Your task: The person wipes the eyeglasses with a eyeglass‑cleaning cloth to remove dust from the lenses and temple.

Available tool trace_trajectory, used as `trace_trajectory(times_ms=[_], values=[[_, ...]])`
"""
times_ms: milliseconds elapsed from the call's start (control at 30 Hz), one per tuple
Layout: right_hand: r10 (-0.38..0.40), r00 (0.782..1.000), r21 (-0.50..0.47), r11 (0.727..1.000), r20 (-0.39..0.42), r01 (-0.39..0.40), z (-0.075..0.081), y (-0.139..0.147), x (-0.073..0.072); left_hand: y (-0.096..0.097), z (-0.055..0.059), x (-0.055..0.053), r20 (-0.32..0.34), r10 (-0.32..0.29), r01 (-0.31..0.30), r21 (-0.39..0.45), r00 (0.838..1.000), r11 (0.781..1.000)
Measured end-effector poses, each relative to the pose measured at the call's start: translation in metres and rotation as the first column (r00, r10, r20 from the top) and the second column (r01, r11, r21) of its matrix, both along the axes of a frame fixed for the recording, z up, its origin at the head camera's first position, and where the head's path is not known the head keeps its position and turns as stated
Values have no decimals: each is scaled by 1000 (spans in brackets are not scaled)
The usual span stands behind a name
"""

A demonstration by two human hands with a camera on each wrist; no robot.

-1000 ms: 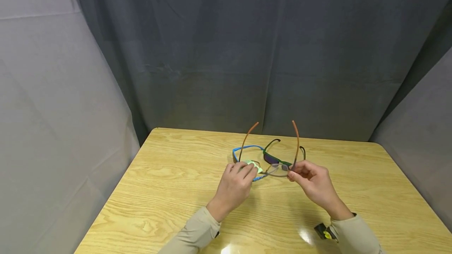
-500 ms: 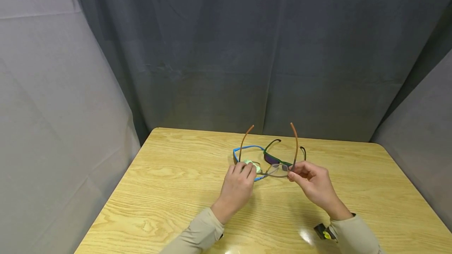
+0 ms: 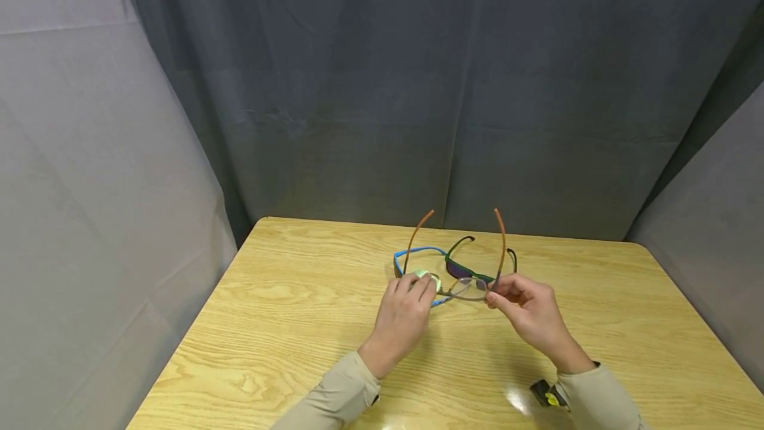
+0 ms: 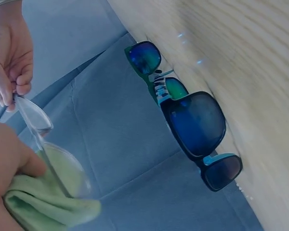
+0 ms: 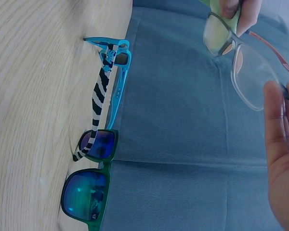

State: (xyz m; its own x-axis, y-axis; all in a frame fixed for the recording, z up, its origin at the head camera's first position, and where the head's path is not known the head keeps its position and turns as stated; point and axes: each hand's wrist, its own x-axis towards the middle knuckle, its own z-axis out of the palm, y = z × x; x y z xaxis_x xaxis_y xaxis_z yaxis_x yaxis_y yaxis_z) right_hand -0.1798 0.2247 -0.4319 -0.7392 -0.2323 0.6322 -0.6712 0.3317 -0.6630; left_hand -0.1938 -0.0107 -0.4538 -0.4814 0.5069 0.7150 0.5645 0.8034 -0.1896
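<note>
Thin-framed clear eyeglasses [image 3: 468, 297], with reddish-brown temples pointing away and upward, are held above the table between both hands. With thumb and fingers, my right hand [image 3: 531, 310] pinches the frame's right end near the hinge. My left hand [image 3: 398, 318] grips a light green cloth [image 4: 43, 207] folded around the left lens, and its fingers partly hide that lens. Behind and below the eyeglasses, blue sunglasses [image 5: 119, 91] with a zebra-striped temple lie on the table. Dark green sunglasses [image 3: 459, 270] with mirrored lenses are beside them on the right.
The wood-grain table [image 3: 286, 304] reaches back to a dark grey curtain [image 3: 358, 98]. Light grey cloth walls [image 3: 101, 184] stand on both sides. A small black and yellow item [image 3: 542, 391] shows beside the right sleeve cuff.
My left hand and the cloth shift slightly over the left lens, and the eyeglasses' temple tips sway left and partly back. My right hand stays in place. Both sunglasses lie still.
</note>
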Motion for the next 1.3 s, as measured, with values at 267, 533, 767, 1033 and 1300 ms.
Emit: trace_trajectory(times_ms=[267,533,767,1033,1300], values=[[-41,999,21,999,5,41,3,-1,2,0,4,5,28,112,-110,-78,993,991],[-74,997,28,997,-2,74,29,-10,18,-6,0,3,-33,31,-35,-117,999,993],[-61,998,-3,998,14,61,31,-12,19,-3,3,5,-10,-49,49,-35,999,998],[6,999,-48,999,38,-4,4,1,3,-1,6,5,-50,69,-72,-61,996,996],[-22,999,-22,1000,-28,21,3,2,3,-4,5,7,-5,74,-74,-123,997,990]])
